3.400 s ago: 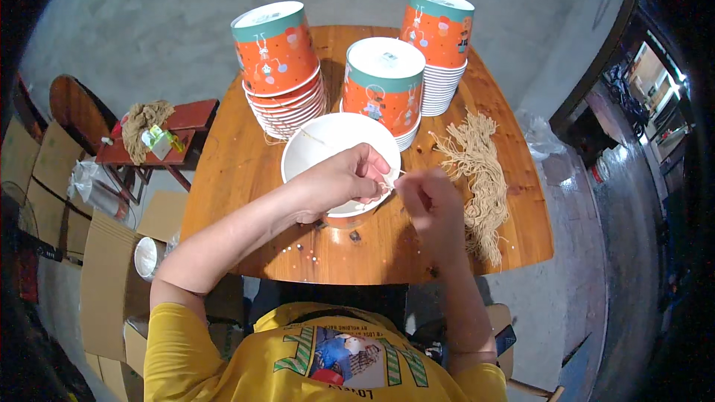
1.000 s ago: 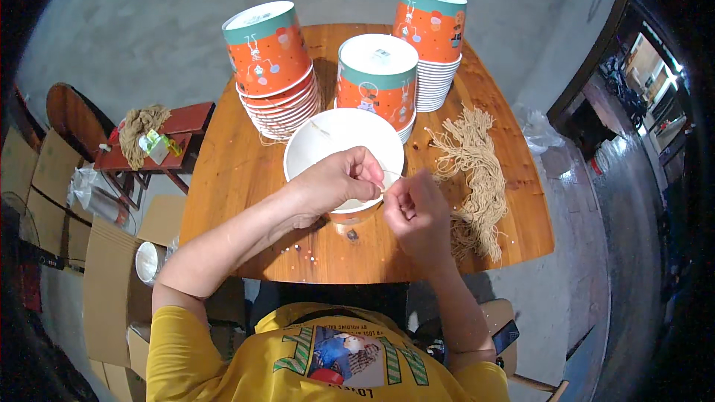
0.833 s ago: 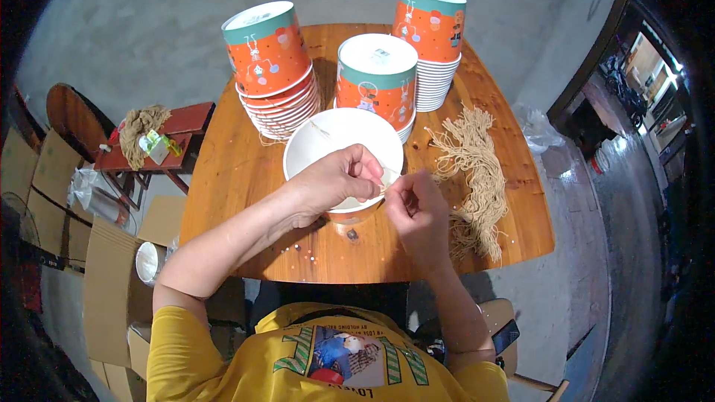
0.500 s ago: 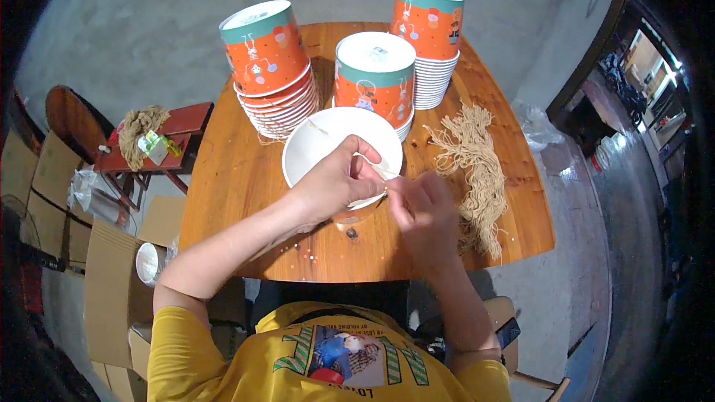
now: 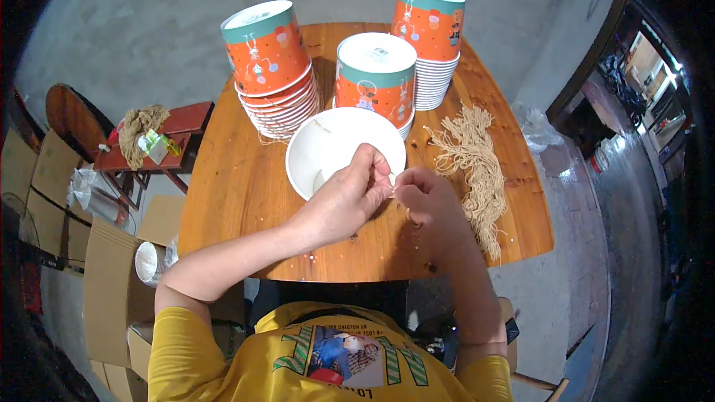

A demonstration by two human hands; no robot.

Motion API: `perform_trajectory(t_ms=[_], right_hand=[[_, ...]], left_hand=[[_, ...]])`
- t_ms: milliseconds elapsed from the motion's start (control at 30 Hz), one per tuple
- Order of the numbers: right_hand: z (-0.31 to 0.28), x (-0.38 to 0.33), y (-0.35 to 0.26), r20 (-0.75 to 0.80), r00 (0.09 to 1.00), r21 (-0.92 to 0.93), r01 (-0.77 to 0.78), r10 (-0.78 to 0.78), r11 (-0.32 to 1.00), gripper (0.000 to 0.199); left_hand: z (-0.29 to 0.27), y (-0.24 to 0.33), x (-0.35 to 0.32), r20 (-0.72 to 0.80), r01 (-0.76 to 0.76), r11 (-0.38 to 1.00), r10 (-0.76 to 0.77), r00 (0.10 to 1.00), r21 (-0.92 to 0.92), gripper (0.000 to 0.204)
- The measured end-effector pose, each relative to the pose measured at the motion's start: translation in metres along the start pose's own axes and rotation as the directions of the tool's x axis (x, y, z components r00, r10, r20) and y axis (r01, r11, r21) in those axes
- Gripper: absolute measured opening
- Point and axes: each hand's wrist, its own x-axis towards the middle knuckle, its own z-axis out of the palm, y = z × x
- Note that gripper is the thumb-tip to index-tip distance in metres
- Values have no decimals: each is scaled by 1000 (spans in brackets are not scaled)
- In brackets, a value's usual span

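Note:
In front of me a white paper tub leans with its open mouth tilted toward me, and a short strand lies on its inner wall. My left hand is at the tub's near edge, thumb and forefinger pinched on a thin pale string. My right hand meets it fingertip to fingertip, closed on the same string. Its fingers are partly blurred, and a small loop of string shows below them. To the right lies a bundle of beige yarn.
Behind the tub stand upturned orange and green paper tubs: a left stack, a middle stack and a right stack. Tiny beads dot the wooden table near its front edge. A red bench and cardboard are at left.
My hands have drawn together, the left moving slightly right, so less string shows between them. My right hand has turned. The tub has shifted slightly right.

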Motion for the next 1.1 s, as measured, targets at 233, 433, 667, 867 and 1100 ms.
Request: perform_trajectory(t_ms=[233,433,667,867,1100], right_hand=[[2,-4,9,-12,998,180,-66,69,981,19],[13,-7,17,-140,837,-477,412,-530,777,11],[-8,-2,14,183,973,508,-214,139,834,6],[14,-12,13,-189,935,-191,266,-301,945,6],[19,-9,22,-180,787,-542,422,-591,727,15]], left_hand=[[-4,2,3,58,177,978,-171,984,-108,19],[-5,4,3,59,196,976,-191,980,-98,19],[-6,0,3,76,153,982,-145,987,-107,17],[-7,-5,2,70,140,984,-133,989,-107,17],[-10,1,3,121,212,965,-195,973,-153,20]])
